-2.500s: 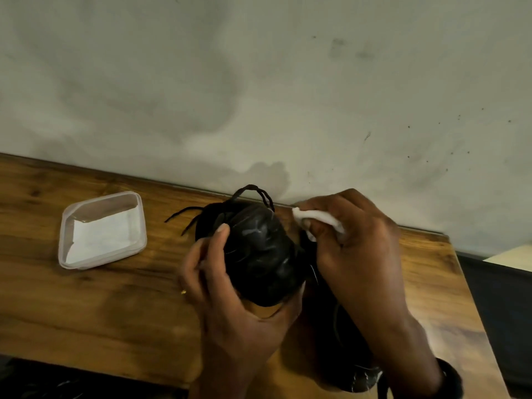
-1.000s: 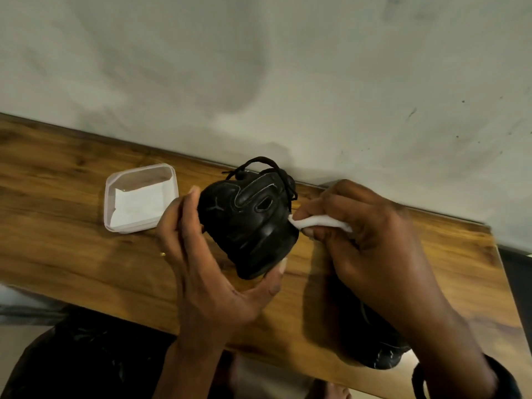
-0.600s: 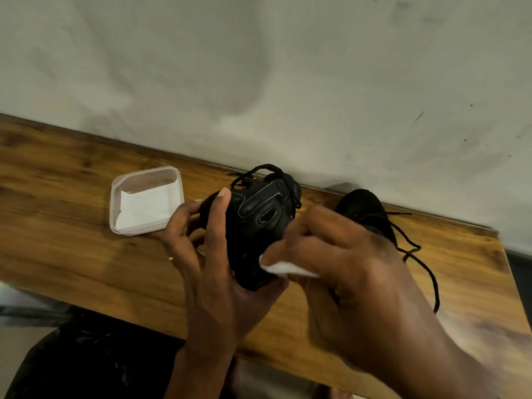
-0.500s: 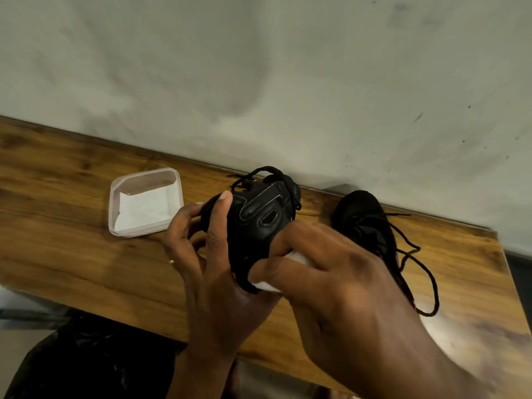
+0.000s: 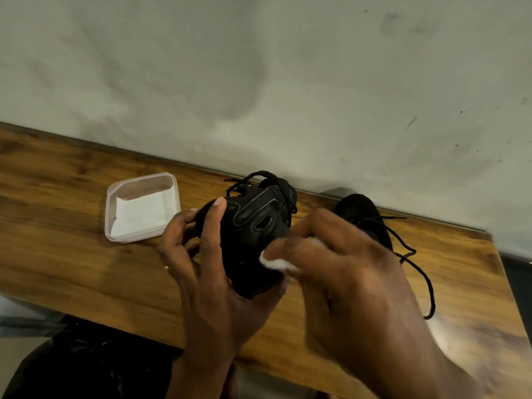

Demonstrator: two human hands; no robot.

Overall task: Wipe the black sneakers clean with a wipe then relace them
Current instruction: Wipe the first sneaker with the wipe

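Centrally, a black sneaker [image 5: 253, 226] is held above the counter [image 5: 57, 254] with a white wipe [image 5: 273, 262] against its side.
The left hand [image 5: 210, 283] has its grip clamped on the black sneaker from below and from the left, thumb under the lower end and one finger laid up across the upper. The shoe stands nearly on end in the middle of the frame, laces looped at its top. The right hand [image 5: 351, 283], lower right of centre, has its grip pinched together on the wipe, which touches the shoe's right flank. Behind that hand, at right centre, the second black sneaker [image 5: 362, 217] lies on the counter near the wall [image 5: 259, 82], its loose lace [image 5: 426, 283] trailing toward the lower right. Left of centre sits a clear plastic tub [image 5: 110, 214] with a white sheet [image 5: 141, 216] inside.
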